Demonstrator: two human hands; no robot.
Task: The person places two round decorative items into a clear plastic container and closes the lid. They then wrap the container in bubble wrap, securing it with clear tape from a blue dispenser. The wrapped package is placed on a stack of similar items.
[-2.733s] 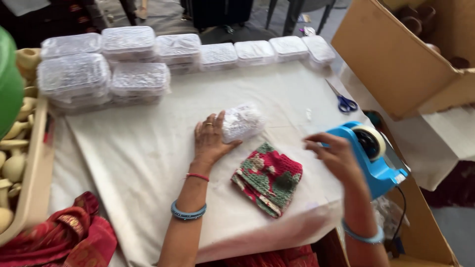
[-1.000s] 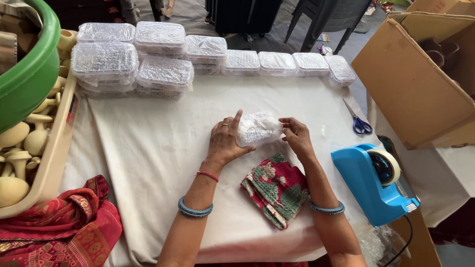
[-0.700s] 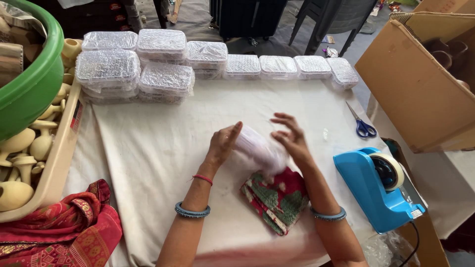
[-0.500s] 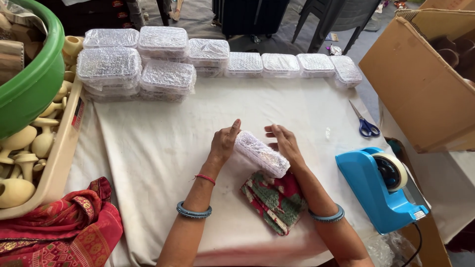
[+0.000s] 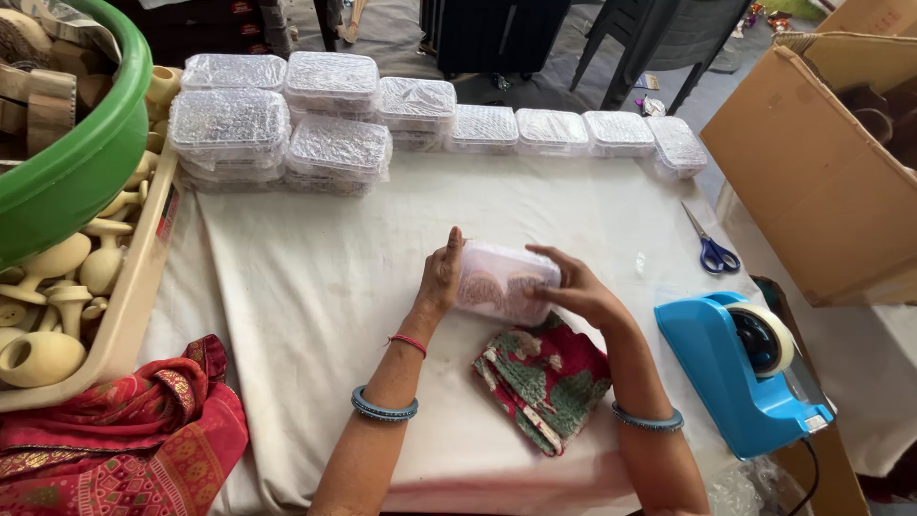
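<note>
You hold a bubble-wrapped packet between both palms, just above the middle of the bench. Your left hand presses flat against its left end, fingers straight and together. Your right hand cups the right end, fingers curled over the top. Just below the packet, a folded red and green cloth lies on the white sheet. To your right stands a blue tape dispenser, with blue-handled scissors beyond it. Wrapped packets line the far edge. At your left a tray of wooden pieces sits under a green tub.
</note>
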